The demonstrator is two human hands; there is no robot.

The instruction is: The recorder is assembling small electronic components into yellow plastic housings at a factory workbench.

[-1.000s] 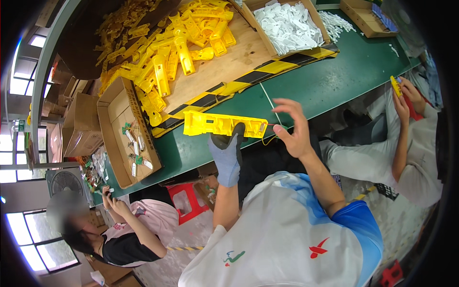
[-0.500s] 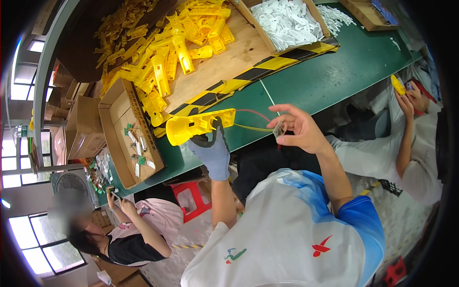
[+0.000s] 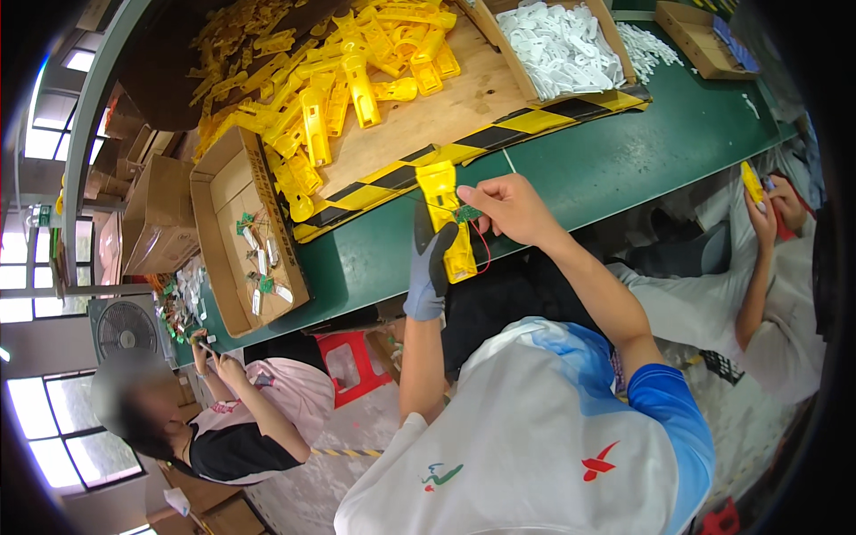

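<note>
My gloved left hand point(image 3: 430, 259) grips a yellow plastic housing point(image 3: 440, 192), long and flared at its far end, held upright over the bench's near edge. My bare right hand point(image 3: 510, 207) is at the housing's right side, thumb and fingers pinching a small green circuit board point(image 3: 466, 214) against it. A red wire point(image 3: 487, 252) loops from the board down toward the housing's lower end. The glove covers part of the housing's left side.
A cardboard tray point(image 3: 234, 307) with green boards and white parts stands left. Beyond lie piled yellow housings point(image 3: 358, 85) on a wooden board edged with striped tape point(image 3: 526, 120). A box of white parts point(image 3: 562, 53) is far right. Co-workers sit on both sides.
The housing has turned from lying sideways to upright. My right hand has brought the circuit board in from the right to the housing, and the wires no longer stretch between them.
</note>
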